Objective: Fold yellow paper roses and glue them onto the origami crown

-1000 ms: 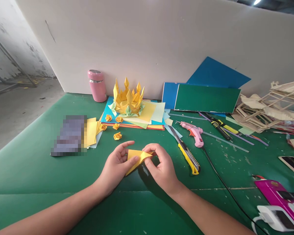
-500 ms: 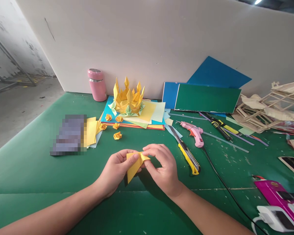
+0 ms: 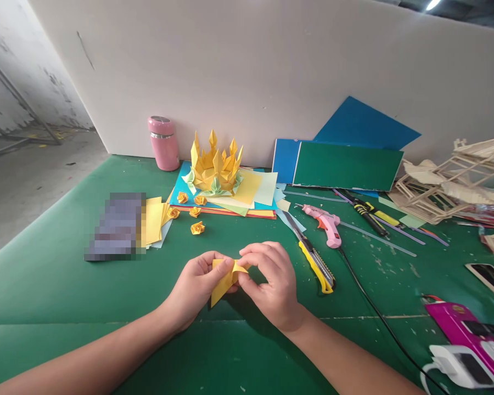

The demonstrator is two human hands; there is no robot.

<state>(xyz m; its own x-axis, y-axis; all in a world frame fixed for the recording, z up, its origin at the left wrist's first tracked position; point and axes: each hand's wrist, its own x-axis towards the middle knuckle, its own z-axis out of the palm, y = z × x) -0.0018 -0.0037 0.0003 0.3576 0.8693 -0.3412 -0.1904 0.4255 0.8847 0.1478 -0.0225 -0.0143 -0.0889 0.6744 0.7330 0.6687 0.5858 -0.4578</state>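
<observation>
A small folded sheet of yellow paper (image 3: 221, 287) is held above the green table, between both my hands. My left hand (image 3: 198, 282) pinches its left part, thumb on top and fingers behind. With thumb and fingertips my right hand (image 3: 271, 280) grips the right end, where a small flap curls up. The fingers behind the paper are partly hidden. Beyond my hands lie several folded yellow paper roses (image 3: 197, 227). A yellow paper crown (image 3: 216, 170) with pale green leaf shapes stands behind them on stacked coloured sheets (image 3: 249, 189).
Right of my hands lie a yellow utility knife (image 3: 316, 266) and a pink glue gun (image 3: 323, 222) with a black cord. A magenta power strip (image 3: 465, 334), phone (image 3: 492, 282) and wooden stick model (image 3: 436, 186) are farther right. A pink flask (image 3: 163, 144) stands at the back left.
My right fingers have shifted slightly at the paper's right end, and the flap there now curls differently. The paper has tilted a little. My left hand keeps its hold.
</observation>
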